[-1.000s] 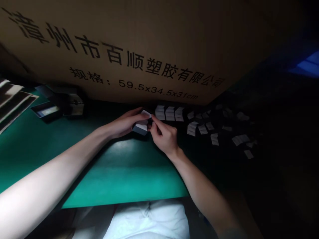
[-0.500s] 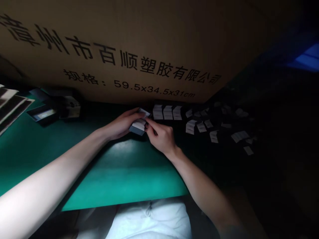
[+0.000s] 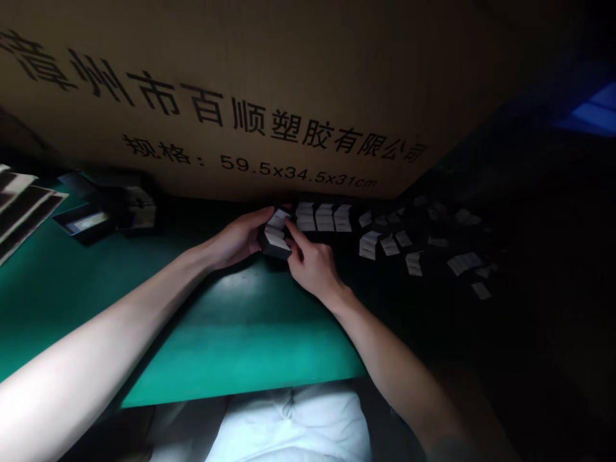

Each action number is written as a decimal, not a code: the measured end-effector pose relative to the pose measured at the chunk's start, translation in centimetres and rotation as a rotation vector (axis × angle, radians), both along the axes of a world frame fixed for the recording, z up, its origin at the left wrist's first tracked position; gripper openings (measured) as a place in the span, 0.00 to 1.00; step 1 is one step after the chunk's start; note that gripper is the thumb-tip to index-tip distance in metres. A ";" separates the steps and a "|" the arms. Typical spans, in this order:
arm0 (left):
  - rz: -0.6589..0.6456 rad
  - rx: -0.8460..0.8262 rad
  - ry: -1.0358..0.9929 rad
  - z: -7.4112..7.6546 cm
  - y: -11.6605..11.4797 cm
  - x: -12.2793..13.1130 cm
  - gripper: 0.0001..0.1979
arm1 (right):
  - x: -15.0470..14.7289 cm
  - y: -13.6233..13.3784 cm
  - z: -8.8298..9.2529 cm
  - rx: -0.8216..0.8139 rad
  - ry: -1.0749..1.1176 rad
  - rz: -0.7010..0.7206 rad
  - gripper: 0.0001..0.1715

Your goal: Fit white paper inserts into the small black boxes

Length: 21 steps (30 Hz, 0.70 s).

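A small open black box with a pale insert inside is held just above the green table. My left hand grips it from the left, fingers wrapped round that side. My right hand is at its right edge; the index finger reaches onto the pale insert while the other fingers are curled against the box's side. The box's underside and the fingertips behind it are hidden. Just beyond, a row of similar dark boxes with pale inserts stands against the carton.
A large printed cardboard carton walls off the back of the green table. Several loose pale inserts lie scattered on the dark right side. Open dark boxes and stacked strips sit at the left.
The box has shifted slightly right and turned so that its pale insert faces me more. My left thumb has drawn back from over it, and my right index finger has moved up along the insert.
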State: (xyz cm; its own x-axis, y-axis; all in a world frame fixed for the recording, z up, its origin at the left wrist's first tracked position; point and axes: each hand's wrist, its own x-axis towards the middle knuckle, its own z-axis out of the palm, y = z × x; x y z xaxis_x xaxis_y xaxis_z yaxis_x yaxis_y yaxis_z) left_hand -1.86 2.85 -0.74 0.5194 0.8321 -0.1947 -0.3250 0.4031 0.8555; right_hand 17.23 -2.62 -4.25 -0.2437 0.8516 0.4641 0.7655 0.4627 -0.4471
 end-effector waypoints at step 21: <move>0.017 0.023 0.059 0.8 -0.7 -0.1 0.24 | 0.5 -0.4 2.1 -0.084 0.205 0.144 0.20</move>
